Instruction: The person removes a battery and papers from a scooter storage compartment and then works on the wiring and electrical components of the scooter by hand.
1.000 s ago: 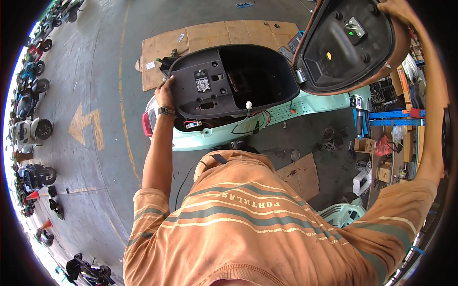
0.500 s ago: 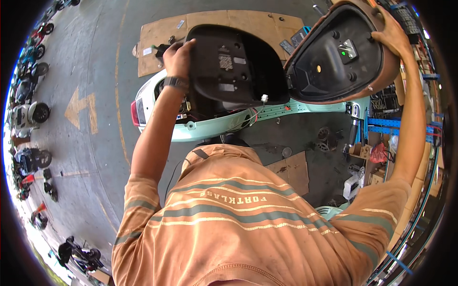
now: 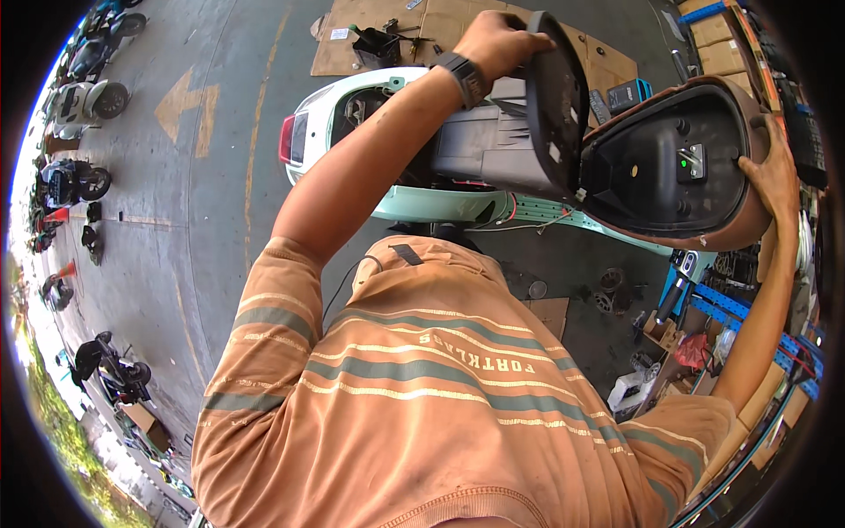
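A black under-seat storage bucket (image 3: 559, 110) stands tilted up on edge over the scooter's body, its dark grey outer side toward the rear. My left hand (image 3: 506, 42), wearing a black wristband, is closed on the bucket's upper rim. To the right, the brown scooter seat (image 3: 748, 207) is flipped up, showing its black underside with a metal latch plate (image 3: 692, 164). My right hand (image 3: 775, 172) grips the seat's outer edge, thumb on the underside. Bucket and seat meet near the hinge. The mint-green scooter (image 3: 440, 204) lies beneath, its rear opening partly hidden by my left forearm.
Flattened cardboard (image 3: 444, 25) with tools and a black container (image 3: 377, 46) lies beyond the scooter. A blue-and-black box (image 3: 629, 93) is near the seat. Blue shelving (image 3: 726, 304) and boxes stand right. Parked motorcycles (image 3: 75, 180) line the far left.
My left hand has moved right with the bucket's rim, tipping the bucket up toward the seat, so its outer side now shows. My right hand keeps its hold on the seat. The view has shifted.
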A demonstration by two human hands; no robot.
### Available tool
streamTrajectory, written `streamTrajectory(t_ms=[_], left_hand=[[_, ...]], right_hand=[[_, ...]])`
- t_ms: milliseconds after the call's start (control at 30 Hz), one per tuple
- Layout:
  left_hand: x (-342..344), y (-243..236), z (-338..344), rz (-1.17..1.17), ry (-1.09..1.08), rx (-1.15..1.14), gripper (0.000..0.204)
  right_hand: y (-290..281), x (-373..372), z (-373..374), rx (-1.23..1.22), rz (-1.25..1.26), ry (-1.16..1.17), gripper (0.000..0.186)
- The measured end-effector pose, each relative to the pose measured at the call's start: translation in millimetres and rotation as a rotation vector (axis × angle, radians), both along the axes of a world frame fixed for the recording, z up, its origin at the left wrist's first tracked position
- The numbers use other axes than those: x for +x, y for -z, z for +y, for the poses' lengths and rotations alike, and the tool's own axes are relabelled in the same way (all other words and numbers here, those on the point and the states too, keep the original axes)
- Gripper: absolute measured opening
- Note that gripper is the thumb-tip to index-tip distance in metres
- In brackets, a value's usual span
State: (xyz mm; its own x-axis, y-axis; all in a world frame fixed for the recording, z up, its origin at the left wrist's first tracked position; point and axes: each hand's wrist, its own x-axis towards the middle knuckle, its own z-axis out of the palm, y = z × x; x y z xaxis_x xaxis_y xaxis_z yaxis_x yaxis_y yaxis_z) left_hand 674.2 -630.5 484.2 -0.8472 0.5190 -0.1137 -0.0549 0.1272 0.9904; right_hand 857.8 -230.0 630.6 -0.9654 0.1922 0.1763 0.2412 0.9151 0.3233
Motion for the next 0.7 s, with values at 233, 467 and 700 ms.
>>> streamTrajectory(t_ms=[233, 467, 700], left_hand=[[11.9, 0.5, 95.6, 0.028, 0.196, 0.102, 0.026], [28.8, -11.5, 168.6, -0.258, 0.261, 0.189, 0.014], [45.1, -21.5, 194.9, -0.289, 0.376, 0.075, 0.03]], right_hand=[[36.7, 21.6, -18.8, -0.078, 0.056, 0.046, 0.086], [62.1, 28.1, -48.4, -0.177, 0.281, 0.075, 0.085], [73.7, 36.7, -55.4, -0.406, 0.541, -0.084, 0.064]])
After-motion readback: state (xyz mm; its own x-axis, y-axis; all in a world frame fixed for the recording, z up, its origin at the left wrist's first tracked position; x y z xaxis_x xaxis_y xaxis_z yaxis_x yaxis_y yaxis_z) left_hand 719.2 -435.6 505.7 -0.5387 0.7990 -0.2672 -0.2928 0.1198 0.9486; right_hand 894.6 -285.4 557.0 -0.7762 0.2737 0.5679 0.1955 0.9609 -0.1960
